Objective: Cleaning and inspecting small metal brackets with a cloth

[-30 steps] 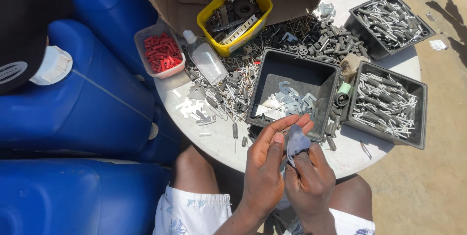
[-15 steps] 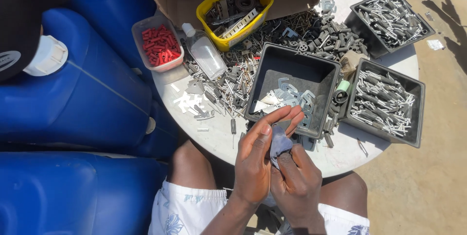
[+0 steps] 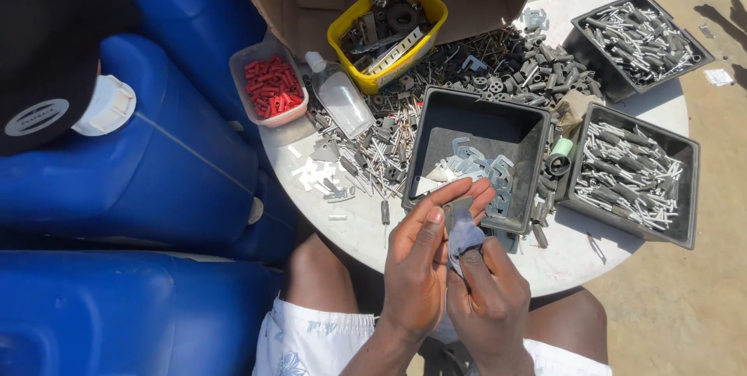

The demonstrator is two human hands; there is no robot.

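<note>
Left hand [image 3: 416,263] pinches a small flat metal plate [image 3: 457,209]; right hand [image 3: 489,298] presses a blue-grey cloth [image 3: 465,237] against it, just over the near rim of the dark tray [image 3: 436,107]. That tray holds few plates, so wiping looks early. Loose hardware heaped on the round white counter [image 3: 358,228]; blue jerrycans [image 3: 156,166] left, sunlit ground right.

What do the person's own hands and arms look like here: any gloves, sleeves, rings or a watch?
The left hand and right hand are bare: no gloves, and no rings or watch show. Both forearms are uncovered as far as the frame reaches, with no sleeve in view. Below them the person wears white shorts with a faint pale-blue print.
</note>
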